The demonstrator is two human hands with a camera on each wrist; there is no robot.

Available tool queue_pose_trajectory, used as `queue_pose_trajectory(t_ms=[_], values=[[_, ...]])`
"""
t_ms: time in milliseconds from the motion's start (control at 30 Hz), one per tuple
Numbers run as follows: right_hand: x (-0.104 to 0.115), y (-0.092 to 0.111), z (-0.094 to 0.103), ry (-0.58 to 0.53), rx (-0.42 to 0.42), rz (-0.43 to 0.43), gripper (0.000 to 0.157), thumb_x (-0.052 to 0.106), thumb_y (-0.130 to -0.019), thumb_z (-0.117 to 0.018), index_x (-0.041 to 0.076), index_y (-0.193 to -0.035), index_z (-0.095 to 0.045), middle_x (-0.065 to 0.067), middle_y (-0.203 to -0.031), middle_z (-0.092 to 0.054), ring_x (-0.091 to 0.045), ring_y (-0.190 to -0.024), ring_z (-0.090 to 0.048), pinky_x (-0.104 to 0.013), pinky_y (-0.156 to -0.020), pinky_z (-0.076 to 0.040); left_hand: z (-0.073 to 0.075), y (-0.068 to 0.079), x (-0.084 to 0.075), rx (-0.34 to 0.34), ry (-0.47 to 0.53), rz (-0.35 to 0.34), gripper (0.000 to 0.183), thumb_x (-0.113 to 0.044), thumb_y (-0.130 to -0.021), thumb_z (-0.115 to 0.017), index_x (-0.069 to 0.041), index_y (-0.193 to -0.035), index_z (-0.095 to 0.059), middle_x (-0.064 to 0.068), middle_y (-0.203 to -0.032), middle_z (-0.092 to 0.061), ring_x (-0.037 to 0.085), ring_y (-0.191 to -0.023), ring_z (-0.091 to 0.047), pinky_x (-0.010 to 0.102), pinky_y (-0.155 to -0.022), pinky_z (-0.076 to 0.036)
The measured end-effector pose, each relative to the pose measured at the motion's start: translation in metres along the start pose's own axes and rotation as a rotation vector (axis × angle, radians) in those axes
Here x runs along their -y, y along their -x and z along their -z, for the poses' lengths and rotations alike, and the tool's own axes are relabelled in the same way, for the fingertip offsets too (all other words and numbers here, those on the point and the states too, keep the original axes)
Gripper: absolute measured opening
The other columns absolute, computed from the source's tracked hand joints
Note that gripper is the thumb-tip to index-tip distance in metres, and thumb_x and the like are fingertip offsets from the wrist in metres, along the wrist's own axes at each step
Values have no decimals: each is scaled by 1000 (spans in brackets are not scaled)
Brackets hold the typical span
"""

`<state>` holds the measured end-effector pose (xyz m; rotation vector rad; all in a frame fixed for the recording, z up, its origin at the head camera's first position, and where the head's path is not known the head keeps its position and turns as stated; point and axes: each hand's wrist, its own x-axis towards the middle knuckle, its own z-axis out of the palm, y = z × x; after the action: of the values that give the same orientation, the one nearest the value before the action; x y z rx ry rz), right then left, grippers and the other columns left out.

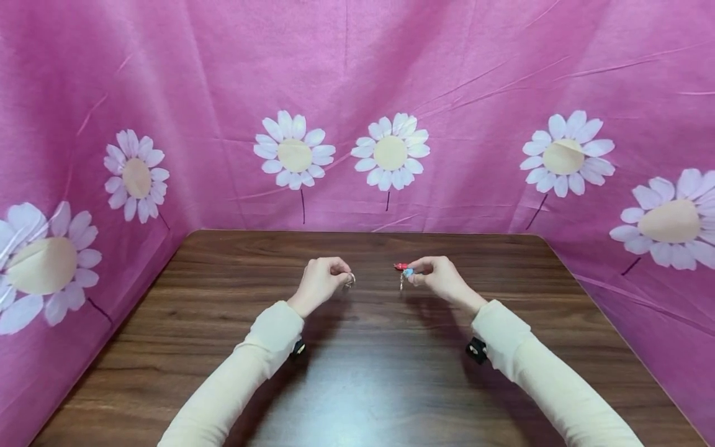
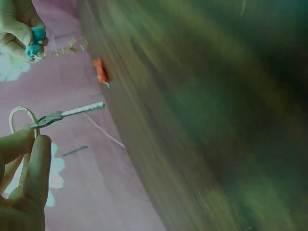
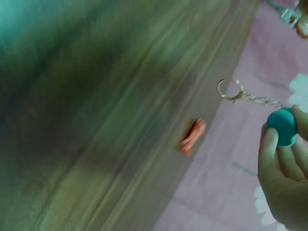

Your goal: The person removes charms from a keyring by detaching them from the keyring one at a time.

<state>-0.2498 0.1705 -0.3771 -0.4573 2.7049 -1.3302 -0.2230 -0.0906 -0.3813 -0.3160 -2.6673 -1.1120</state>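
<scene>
My left hand [image 1: 321, 284] pinches a metal ring [image 2: 20, 107], and a key [image 2: 83, 109] hangs from it. My right hand [image 1: 444, 279] grips a rounded blue charm [image 3: 283, 126] of a keychain between thumb and fingers. From this charm a gold chain [image 3: 260, 100] hangs down to a gold split ring [image 3: 218, 89]. Both hands are above the far half of the table, apart from each other. A small red object [image 1: 401, 266] lies on the table beyond the right hand's fingertips; its exact kind cannot be made out.
The brown wood-grain table [image 1: 357, 347] extends under both arms. Behind it and along both sides hangs a pink cloth [image 1: 346, 62] with white daisies. A small black device [image 1: 476, 351] sits under the right cuff, another [image 1: 298, 346] under the left.
</scene>
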Motion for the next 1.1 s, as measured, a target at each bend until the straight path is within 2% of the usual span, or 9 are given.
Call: queue_pose_trajectory(t_ms=[100,233,333,533,633,833,900,1033,1100], values=[[-6,-18,3,4,-5,-5,27,7,-80,-67,-2,-104,-65,-17,-94,-69,-14,-75,-64,-33,-71,-53,-2,-14,3,3,15,18,4,-15,-74,-72,-14,-78,-70,-4,-73,-71,5,-64,-61,26,-66,-47],[-16,-39,0,36,-35,-4,26,9,-79,-68,0,-103,-65,-15,-94,-69,-15,-76,-63,-24,-68,-49,-15,-29,10,-4,76,46,4,-12,-76,-70,-12,-79,-70,-1,-74,-71,7,-65,-61,24,-64,-47],[-22,-50,-5,21,-40,1,27,9,-78,-69,-2,-102,-65,-16,-92,-69,-16,-76,-64,-22,-66,-49,-27,-38,17,11,139,57,5,-10,-76,-70,-9,-80,-69,1,-76,-71,7,-67,-62,21,-64,-48],[-29,-55,-13,-9,11,-22,27,5,-76,-68,-2,-101,-64,-15,-89,-69,-18,-76,-65,-28,-68,-52,-39,-46,27,97,433,121,10,-5,-78,-69,2,-86,-68,12,-83,-71,6,-69,-64,22,-68,-53],[-34,-54,-14,62,27,-23,23,5,-75,-68,0,-98,-65,-11,-85,-69,-14,-71,-62,-25,-67,-49,-39,-49,35,97,494,174,11,0,-78,-68,6,-87,-66,15,-82,-70,6,-65,-62,23,-66,-54],[-49,-53,-15,168,53,-12,18,2,-76,-66,-3,-93,-65,-11,-81,-68,-12,-64,-59,-23,-58,-47,-34,-50,58,71,414,276,12,2,-76,-69,7,-87,-66,9,-74,-65,4,-62,-58,22,-66,-55],[-52,-53,-15,175,57,-24,17,1,-76,-66,-2,-92,-65,-10,-80,-68,-11,-64,-58,-22,-57,-46,-33,-50,64,71,347,293,11,0,-76,-69,5,-86,-67,8,-74,-65,6,-63,-59,22,-67,-55],[-56,-53,-15,167,69,-24,17,1,-75,-66,-2,-92,-65,-11,-80,-68,-11,-60,-58,-23,-54,-47,-31,-47,71,56,139,316,10,-7,-75,-70,-2,-83,-69,7,-74,-68,12,-66,-60,23,-69,-50],[-57,-52,-15,198,71,-10,16,4,-75,-68,0,-90,-66,-10,-80,-68,-11,-62,-57,-23,-56,-46,-30,-45,73,44,55,327,9,-11,-74,-70,-5,-82,-70,6,-75,-69,15,-69,-61,25,-70,-47]])
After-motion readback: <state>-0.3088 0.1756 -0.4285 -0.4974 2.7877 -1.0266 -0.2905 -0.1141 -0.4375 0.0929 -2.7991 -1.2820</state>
